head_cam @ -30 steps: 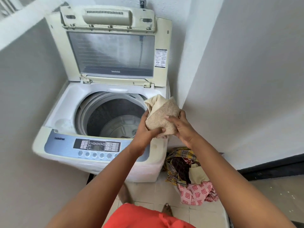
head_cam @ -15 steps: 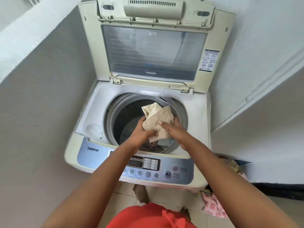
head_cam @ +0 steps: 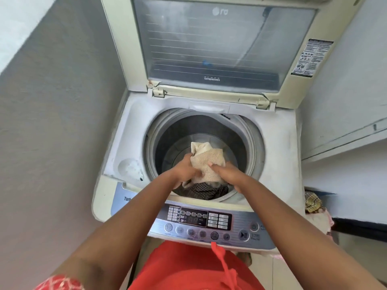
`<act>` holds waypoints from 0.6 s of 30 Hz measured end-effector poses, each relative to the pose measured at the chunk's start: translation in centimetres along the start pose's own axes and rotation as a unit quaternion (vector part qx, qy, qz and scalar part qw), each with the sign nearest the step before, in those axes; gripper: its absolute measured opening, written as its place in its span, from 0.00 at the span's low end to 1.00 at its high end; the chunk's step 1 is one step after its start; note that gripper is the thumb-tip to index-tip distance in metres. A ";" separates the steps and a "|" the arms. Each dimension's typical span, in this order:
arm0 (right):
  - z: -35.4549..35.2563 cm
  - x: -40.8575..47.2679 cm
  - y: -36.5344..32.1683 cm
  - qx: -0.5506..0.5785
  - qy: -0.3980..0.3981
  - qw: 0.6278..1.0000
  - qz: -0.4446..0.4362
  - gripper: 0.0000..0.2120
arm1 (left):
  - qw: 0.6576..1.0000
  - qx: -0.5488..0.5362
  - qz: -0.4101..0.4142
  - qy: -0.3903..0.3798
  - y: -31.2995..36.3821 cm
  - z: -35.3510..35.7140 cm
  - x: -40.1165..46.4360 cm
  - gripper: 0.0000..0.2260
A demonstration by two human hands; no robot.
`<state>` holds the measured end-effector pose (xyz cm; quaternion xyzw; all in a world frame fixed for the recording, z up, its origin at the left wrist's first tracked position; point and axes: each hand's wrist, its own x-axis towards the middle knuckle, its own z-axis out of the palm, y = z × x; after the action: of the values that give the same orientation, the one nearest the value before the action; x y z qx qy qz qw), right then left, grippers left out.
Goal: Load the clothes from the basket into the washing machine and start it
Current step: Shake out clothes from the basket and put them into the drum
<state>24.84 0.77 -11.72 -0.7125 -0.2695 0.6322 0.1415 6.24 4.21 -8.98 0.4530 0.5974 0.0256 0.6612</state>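
While gripped: cloth (head_cam: 209, 162) between hands.

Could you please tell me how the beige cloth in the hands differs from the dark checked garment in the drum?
The beige cloth is pale and plain; the dark checked garment is dark with a fine check. The beige cloth is gripped by the left hand and right hand; the checked garment lies loose below them. Both are inside the drum opening.

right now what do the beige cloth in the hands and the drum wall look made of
Beige cloth: looks like a woven, coarse, matte textile; it bunches in soft folds. Drum wall: probably bare metal, grey with a dull sheen, though smooth plastic cannot be ruled out.
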 end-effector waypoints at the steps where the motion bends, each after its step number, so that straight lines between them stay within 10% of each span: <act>1: 0.0 0.8 0.6 -0.027 0.005 1.000 0.001 0.38 | 1.000 0.008 -0.008 0.009 0.0 0.0 0.4 0.37; 9: -0.1 -1.4 -0.7 -0.186 0.037 0.982 -0.015 0.25 | 0.993 0.046 -0.042 0.099 0.7 0.8 1.5 0.25; 18: -4.2 -6.8 -0.6 -0.272 0.155 0.919 -0.242 0.09 | 0.990 -0.003 0.085 0.108 4.6 5.7 -1.1 0.09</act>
<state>28.47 -1.97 -5.12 -0.7259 -0.5694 0.3629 0.1310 12.84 3.03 -5.94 0.4945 0.6246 0.1327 0.5897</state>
